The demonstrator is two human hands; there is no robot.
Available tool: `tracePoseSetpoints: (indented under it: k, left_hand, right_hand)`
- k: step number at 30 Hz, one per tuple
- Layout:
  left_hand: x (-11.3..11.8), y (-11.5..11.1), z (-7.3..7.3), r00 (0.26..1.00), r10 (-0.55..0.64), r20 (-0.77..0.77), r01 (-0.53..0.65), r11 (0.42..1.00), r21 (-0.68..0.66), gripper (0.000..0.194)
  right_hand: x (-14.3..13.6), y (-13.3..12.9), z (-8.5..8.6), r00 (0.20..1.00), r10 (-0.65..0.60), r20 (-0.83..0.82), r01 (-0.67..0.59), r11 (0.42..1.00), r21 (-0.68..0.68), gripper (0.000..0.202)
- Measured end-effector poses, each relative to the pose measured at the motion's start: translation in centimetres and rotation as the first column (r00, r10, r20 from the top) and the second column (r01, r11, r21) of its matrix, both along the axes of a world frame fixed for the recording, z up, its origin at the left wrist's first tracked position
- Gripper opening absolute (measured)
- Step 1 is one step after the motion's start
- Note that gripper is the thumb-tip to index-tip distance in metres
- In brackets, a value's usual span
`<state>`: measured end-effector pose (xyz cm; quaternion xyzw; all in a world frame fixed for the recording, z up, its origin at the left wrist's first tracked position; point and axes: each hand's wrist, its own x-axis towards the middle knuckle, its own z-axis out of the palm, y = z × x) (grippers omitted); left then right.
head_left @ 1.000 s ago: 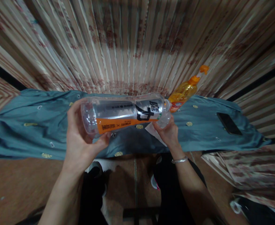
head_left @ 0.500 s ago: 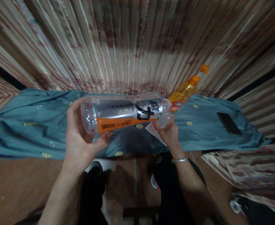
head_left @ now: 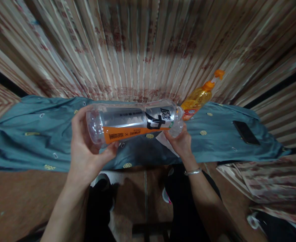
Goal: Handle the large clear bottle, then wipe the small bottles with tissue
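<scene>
A clear plastic drink bottle with a silver and orange label lies sideways in the air between my hands, above the cloth. Its base end is in my left hand, fingers behind it and thumb along the lower edge. My right hand, with a silver bangle on the wrist, grips the neck end; most of its fingers are hidden behind the bottle. Just beyond the neck stands a spray bottle of yellow-orange liquid with an orange top. A white piece of paper or tissue lies under the drink bottle, partly covered by my right hand.
A teal patterned cloth covers the narrow table. On its right part lies a dark phone. Pleated curtains hang close behind the table and at the sides. My legs and the tiled floor show below.
</scene>
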<state>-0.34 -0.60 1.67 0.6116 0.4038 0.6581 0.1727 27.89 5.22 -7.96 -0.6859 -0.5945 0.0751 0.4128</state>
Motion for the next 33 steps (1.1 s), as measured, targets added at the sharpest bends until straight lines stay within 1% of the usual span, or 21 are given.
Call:
tracePoseSetpoints:
  k: [7, 13, 17, 22, 27, 33]
  left_hand:
    - [-0.05, -0.08, 0.09, 1.000, -0.008, 0.018, 0.009, 1.000, -0.006, 0.091]
    - [-0.19, -0.04, -0.02, 1.000, 0.000, -0.019, 0.000, 1.000, -0.003, 0.089]
    - [-0.20, -0.04, 0.05, 1.000, -0.015, -0.017, 0.015, 1.000, -0.018, 0.088]
    - [-0.13, -0.04, 0.17, 0.999, -0.033, -0.004, 0.033, 0.999, -0.025, 0.087]
    - [-0.17, 0.04, 0.01, 1.000, -0.021, 0.003, 0.021, 1.000, -0.009, 0.089]
    - [-0.38, -0.13, 0.05, 1.000, -0.028, 0.002, 0.028, 0.999, -0.045, 0.090]
  right_hand:
    - [-0.16, -0.07, 0.31, 1.000, -0.016, -0.003, 0.016, 0.999, -0.037, 0.079]
    - [-0.11, -0.03, 0.14, 1.000, -0.021, 0.001, 0.021, 1.000, -0.022, 0.079]
    - [-0.10, -0.05, 0.07, 1.000, -0.006, -0.010, 0.006, 1.000, 0.000, 0.078]
    - [-0.16, -0.06, 0.18, 1.000, -0.017, -0.003, 0.017, 1.000, -0.023, 0.077]
    - [-0.22, -0.09, 0.40, 1.000, -0.009, -0.017, 0.008, 0.999, -0.033, 0.078]
    - [-0.33, -0.11, 0.62, 0.999, -0.004, -0.052, 0.002, 0.999, -0.038, 0.078]
